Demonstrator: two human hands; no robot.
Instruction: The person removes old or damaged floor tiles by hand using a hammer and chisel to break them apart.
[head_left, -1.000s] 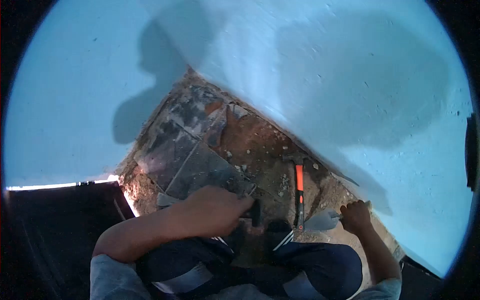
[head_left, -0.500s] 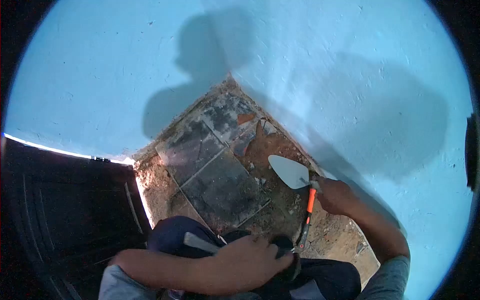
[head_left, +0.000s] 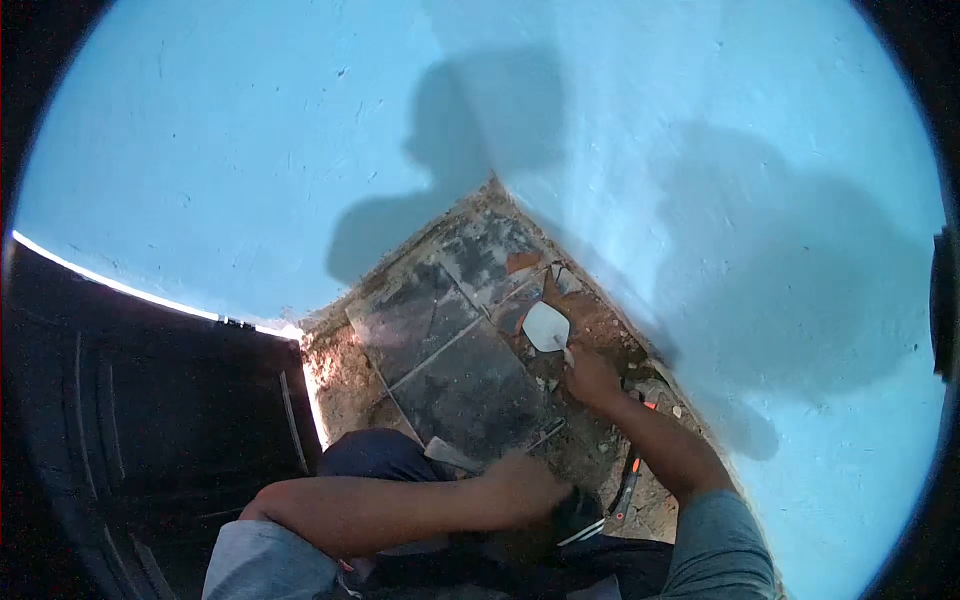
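My right hand [head_left: 592, 380] is closed around a pointing trowel, its pale blade [head_left: 546, 327] held over broken reddish ground beside the dark tiles [head_left: 465, 370]. The trowel's handle is hidden in my fist. Low in front of my knees, my left hand [head_left: 522, 490] is blurred and curled. A flat grey piece [head_left: 453, 455] sticks out past its left side and looks like the end of a tool in its grip; the rest is covered by the hand. Near my right forearm, a tool with an orange-and-black handle [head_left: 627, 485] lies on the rubble.
Two light-blue walls [head_left: 250, 150] meet at the corner ahead, with shadows on them. A dark panelled door [head_left: 170, 400] stands at the left, bright light along its edge. A reddish shard [head_left: 522, 262] lies near the corner, with loose debris along the right wall.
My right hand has carried the trowel left, away from the wall and off the orange-handled tool. My left hand and the grey piece have shifted slightly up and right. The view has tilted.
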